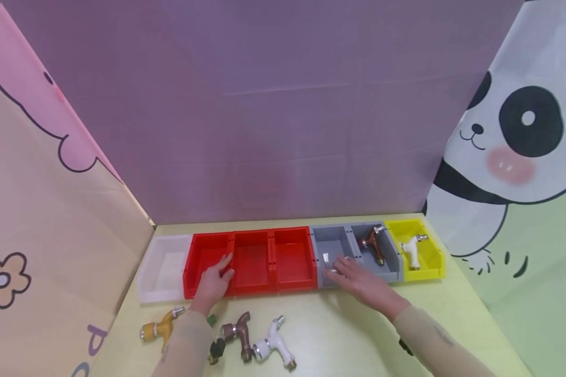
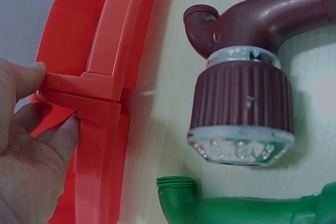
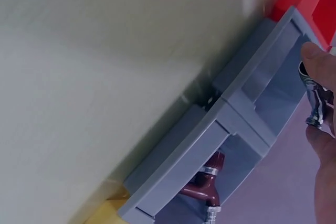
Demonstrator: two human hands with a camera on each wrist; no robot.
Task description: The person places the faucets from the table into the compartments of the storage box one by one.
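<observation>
My left hand (image 1: 214, 283) pinches the wall shared by two red bins (image 1: 251, 262); the left wrist view shows the thumb on one side and curled fingers on the other. My right hand (image 1: 358, 283) is over the left grey bin (image 1: 332, 241). Between its thumb and fingers it holds a chrome tap (image 3: 316, 100), partly hidden by the hand. A brown tap (image 1: 373, 245) leans in the right grey bin (image 1: 391, 269). In the yellow bin (image 1: 434, 256) lies a white tap (image 1: 412, 250).
Near the front of the table lie a yellow tap (image 1: 162, 327), a dark brown tap (image 1: 240, 335), another white tap (image 1: 275, 343) and a green tap (image 2: 252, 209), partly behind my left forearm. A translucent white bin (image 1: 167, 267) ends the row at left. Cloth walls enclose the table.
</observation>
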